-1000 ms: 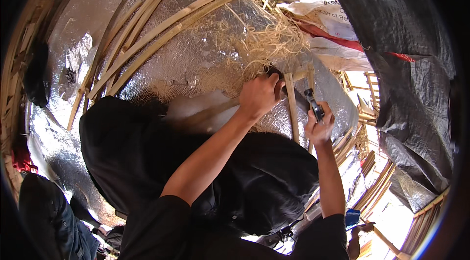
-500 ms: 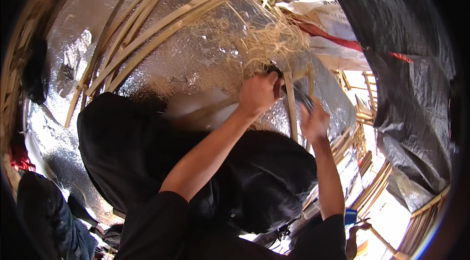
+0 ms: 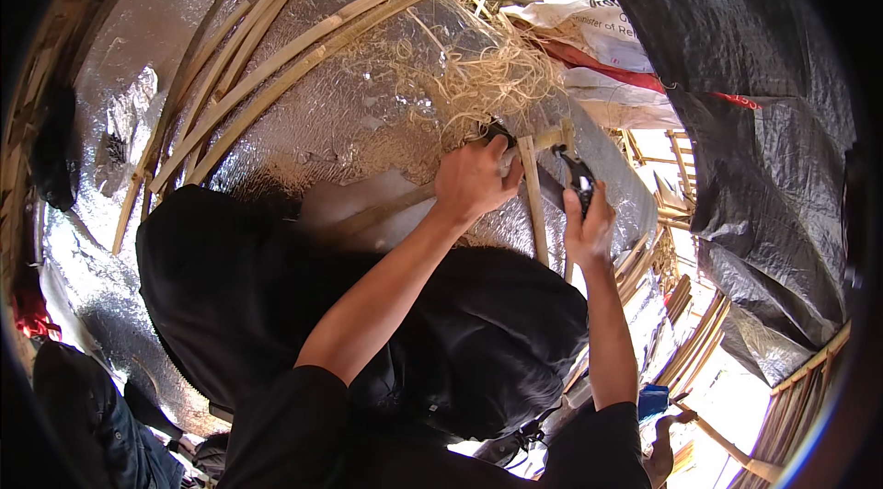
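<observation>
A big shiny silver sheet (image 3: 368, 103) is spread out in front of me, all crinkly, with bright light on it. Long wooden strips (image 3: 317, 57) lie across it on the left, side by side, and some cross over each other. Near the top there is a messy pile of thin curly shavings (image 3: 501, 80). On the right hangs a big black sheet (image 3: 754, 167) with folds in it, and next to it is a white sack (image 3: 589, 34) with a red band. Lower down on that side I see a bunch of sticks (image 3: 701, 334) and a small blue thing (image 3: 654, 402).

Black cloth (image 3: 497, 323) covers my lap, and both my hands are out past it. My left hand (image 3: 474, 181) is bent in around a dark thing (image 3: 498, 132), and a bit of it pokes out at the top, just below the shavings. I can't tell how tight I'm squeezing. My right hand (image 3: 590, 227) is closed around a black tool (image 3: 581, 174) with a shiny spot on it, and its top end sticks up past my fingers. A thin wooden strip (image 3: 533, 199) stands between my two hands, and a short pale piece of wood (image 3: 549, 137) is near its top
</observation>
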Motion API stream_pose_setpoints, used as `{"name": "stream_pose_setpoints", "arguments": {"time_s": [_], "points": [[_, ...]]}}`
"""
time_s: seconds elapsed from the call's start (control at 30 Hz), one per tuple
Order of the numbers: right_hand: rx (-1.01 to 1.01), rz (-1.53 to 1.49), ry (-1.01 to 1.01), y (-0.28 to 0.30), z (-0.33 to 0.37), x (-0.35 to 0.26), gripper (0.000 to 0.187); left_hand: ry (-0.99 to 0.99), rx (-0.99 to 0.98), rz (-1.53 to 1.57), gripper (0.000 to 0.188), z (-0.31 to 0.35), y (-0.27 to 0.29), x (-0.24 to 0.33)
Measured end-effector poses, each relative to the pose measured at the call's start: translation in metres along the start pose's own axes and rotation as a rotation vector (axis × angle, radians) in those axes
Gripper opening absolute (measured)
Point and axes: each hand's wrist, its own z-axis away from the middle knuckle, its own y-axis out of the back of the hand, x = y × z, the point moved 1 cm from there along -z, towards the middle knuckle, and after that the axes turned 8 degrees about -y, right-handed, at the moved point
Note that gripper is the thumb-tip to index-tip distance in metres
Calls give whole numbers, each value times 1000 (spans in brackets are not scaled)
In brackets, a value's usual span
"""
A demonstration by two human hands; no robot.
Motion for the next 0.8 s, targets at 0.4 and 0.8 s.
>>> {"name": "stream_pose_setpoints", "arguments": {"time_s": [0.4, 0.8], "points": [[-131, 217, -79, -37, 8, 20, 44, 11, 30, 36, 25, -3, -6, 0], [-152, -84, -362, -4, -1, -16, 41, 52, -138, -45, 39, -11, 8, 8]]}}
